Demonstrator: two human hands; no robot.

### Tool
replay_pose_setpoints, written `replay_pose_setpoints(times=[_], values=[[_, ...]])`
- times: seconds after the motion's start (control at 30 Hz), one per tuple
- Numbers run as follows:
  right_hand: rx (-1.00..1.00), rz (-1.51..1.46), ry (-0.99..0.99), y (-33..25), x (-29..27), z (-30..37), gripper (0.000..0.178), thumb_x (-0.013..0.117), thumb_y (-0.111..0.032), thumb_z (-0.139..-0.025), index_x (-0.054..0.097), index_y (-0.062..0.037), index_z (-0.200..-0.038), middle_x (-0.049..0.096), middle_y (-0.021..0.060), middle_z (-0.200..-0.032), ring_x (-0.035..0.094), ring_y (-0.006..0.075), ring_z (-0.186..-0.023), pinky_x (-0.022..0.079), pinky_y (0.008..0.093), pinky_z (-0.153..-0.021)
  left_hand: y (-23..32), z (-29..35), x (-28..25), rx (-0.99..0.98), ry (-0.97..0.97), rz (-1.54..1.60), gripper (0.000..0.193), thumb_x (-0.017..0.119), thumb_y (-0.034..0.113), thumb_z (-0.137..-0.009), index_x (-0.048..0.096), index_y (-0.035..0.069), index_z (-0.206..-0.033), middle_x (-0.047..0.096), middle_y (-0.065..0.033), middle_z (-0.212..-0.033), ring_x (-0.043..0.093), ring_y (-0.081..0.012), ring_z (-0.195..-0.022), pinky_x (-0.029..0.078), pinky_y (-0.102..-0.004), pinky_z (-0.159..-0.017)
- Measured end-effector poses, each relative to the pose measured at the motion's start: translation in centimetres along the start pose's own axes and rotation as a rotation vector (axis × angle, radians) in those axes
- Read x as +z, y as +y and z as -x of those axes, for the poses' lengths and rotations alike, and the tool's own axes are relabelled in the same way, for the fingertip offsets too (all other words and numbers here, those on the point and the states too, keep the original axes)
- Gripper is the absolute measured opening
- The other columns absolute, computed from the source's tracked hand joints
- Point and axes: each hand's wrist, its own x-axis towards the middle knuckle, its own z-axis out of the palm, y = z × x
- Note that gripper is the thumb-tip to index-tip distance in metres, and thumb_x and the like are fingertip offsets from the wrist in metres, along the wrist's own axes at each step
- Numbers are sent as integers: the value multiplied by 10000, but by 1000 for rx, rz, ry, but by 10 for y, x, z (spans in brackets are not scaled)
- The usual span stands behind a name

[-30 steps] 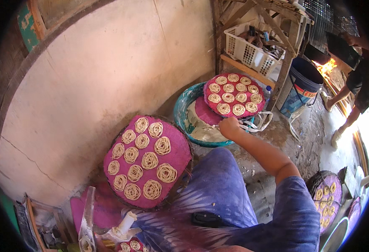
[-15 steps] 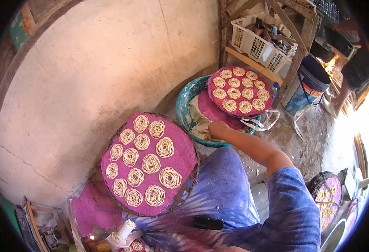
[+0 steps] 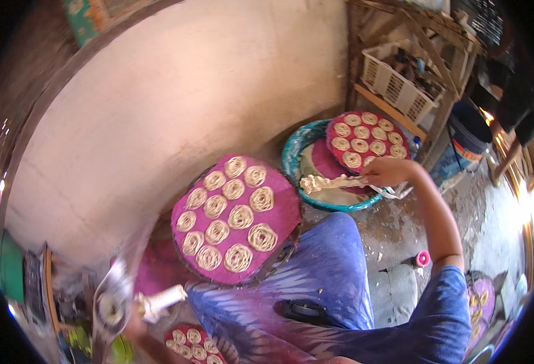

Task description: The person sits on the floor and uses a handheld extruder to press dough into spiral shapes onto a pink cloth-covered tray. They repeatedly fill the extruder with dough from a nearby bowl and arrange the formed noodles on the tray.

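Out over the teal basin (image 3: pixel 288 159), my right hand (image 3: pixel 390 172) is closed on one end of a long, ragged strip of pale dough (image 3: pixel 327 182). Batter or wet flour lies in the basin beside a magenta cloth. My left hand (image 3: pixel 136 325), low at the left, is smeared by motion and its fingers do not show. Close to it are a white cylinder (image 3: pixel 168 298) with dough on it and a blurred long-handled metal piece (image 3: pixel 110 306). On my left, a round magenta-covered tray (image 3: pixel 279 209) carries several coiled noodle nests (image 3: pixel 241 216).
A smaller tray of nests (image 3: pixel 367 134) rests on the basin's far edge. Behind it stand a wooden rack (image 3: pixel 449 67) with a white crate (image 3: pixel 394 88) and a dark bucket (image 3: pixel 470 130). A pink roll (image 3: pixel 422 259) lies on the floor. More nests (image 3: pixel 194 346) sit below.
My right hand has come up out of the basin, moving right, with the dough strip in it. My left arm has come into view beside the white cylinder. The whole view has shifted.
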Motion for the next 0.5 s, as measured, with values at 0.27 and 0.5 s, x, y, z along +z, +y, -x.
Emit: replay_pose_setpoints(times=[0.27,0.5], values=[[-121,-569,-151,-158,-36,30,285,570,-227,-1003,668,2,-1141,535,-52,-737,426,32,-612,348,213,-526,64,-30,52,260,-556,163,392,827,244,-632,609,55,-897,615,-131,-842,630,-326,-801,491,-403,-687],[-454,-141,264,-237,-1,16,224,620,-159,-931,695,-79,-1127,667,117,-770,685,181,-746,501,326,-620,61,-20,48,390,-506,227,329,795,310,-727,681,115,-966,666,-84,-912,644,-290,-861,522,-405,-770]])
